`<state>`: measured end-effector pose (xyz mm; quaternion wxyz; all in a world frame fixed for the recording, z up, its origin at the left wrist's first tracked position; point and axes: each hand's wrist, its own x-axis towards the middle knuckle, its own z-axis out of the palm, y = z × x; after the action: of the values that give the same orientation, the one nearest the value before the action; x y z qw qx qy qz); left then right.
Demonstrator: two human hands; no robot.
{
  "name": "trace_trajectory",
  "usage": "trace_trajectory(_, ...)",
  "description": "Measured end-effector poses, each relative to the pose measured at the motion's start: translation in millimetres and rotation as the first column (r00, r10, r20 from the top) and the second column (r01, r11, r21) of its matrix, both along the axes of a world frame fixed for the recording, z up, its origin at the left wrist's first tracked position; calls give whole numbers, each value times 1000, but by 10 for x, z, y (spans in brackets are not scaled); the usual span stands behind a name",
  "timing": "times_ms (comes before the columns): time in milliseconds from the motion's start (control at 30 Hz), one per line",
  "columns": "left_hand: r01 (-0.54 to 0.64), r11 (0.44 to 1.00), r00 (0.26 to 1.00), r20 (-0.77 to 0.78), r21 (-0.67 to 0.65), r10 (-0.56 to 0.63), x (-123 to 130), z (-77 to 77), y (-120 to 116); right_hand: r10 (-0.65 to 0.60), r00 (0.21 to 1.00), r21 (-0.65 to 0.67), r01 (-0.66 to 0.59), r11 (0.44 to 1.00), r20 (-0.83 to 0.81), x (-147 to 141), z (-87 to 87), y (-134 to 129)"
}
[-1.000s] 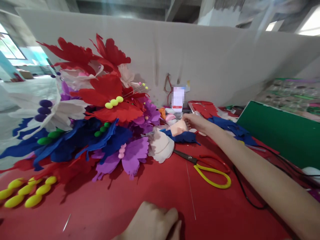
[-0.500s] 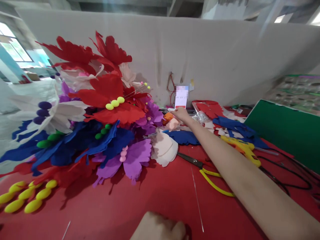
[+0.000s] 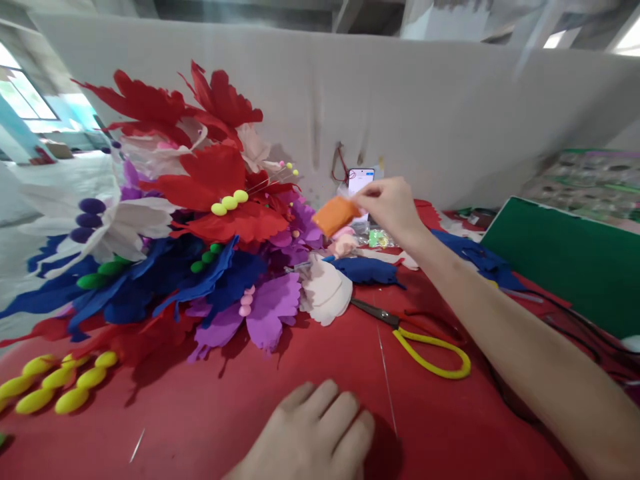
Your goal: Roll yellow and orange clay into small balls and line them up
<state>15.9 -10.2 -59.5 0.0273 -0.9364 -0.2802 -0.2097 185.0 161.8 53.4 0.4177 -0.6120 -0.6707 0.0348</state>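
Pinched in the fingertips of my right hand is one end of an orange packet, raised in front of the phone. My left hand rests on the red table near the front edge, its fingers curled under; what is beneath them is hidden. Scissors with one yellow and one red handle lie between my two arms. Stacked white petal shapes and a blue cut piece lie beyond the scissors. A thin wire lies right of my left hand.
At the left stands a large pile of red, white, blue and purple fabric flowers. Several yellow bead strips lie front left. A green board leans at the right, near black cables. Behind is a pale wall.
My right hand has come back from beside the phone, lifting the orange packet. My left hand has moved slightly forward, into fuller view.
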Motion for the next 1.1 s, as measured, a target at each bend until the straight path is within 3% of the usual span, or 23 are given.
trace_trajectory(67, -107, 982, 989, 114, 155, 90, 22, 202, 26, 112, 993, -12, -112, 994, 25, -39, -80, -403)
trace_trajectory(133, -264, 917, 958, 192, 301, 213, 60, 370, 85, 277, 961, -9, -277, 961, 3, -84, -234, -782)
trace_trajectory(200, -353, 868, 935, 175, 349, 309, 109, 452, 164, 460, 873, -92, -477, 874, -162, -104, -409, -1075)
trace_trajectory(233, -376, 865, 926, 155, 333, 344, 133, 457, 201, 473, 836, -143, -523, 841, -278, -98, -487, -1179)
trace_trajectory(333, -351, 925, 936, 56, 145, 346, 187, 386, 258, 393, 737, -346, -629, 696, -550, -21, -642, -1329)
trace_trajectory(400, -274, 959, 961, 26, -68, 276, 197, 329, 252, 350, 704, -429, -675, 600, -617, 56, -680, -1337)
trace_trajectory(467, -166, 952, 983, 34, -259, 180, 189, 306, 241, 350, 687, -465, -705, 536, -637, 130, -687, -1318)
trace_trajectory(533, -71, 945, 991, 83, -319, 102, 168, 323, 250, 342, 670, -480, -725, 494, -659, 186, -686, -1296)
trace_trajectory(567, -48, 959, 989, 118, -278, 84, 156, 342, 265, 322, 653, -478, -738, 477, -686, 207, -686, -1287)
trace_trajectory(633, -66, 996, 977, 201, -53, 75, 130, 390, 305, 265, 617, -458, -753, 473, -741, 236, -688, -1275)
trace_trajectory(700, -108, 969, 967, 248, 220, 52, 111, 432, 336, 190, 576, -425, -753, 503, -795, 251, -686, -1273)
trace_trajectory(767, -72, 948, 976, 218, 310, 3, 112, 453, 340, 135, 528, -380, -744, 550, -838, 249, -674, -1290)
trace_trajectory(833, -22, 984, 981, 195, 176, -13, 134, 456, 315, 99, 478, -340, -740, 580, -873, 232, -653, -1330)
trace_trajectory(900, -12, 998, 976, 214, -67, 26, 168, 457, 274, 88, 456, -324, -742, 586, -886, 202, -631, -1384)
trace_trajectory(1000, -1, 941, 959, 267, -339, 97, 207, 480, 217, 55, 463, -345, -730, 590, -885, 159, -618, -1460)
trace_trajectory(1100, -20, 871, 950, 262, -491, 170, 219, 518, 182, 37, 474, -366, -725, 583, -880, 135, -637, -1500)
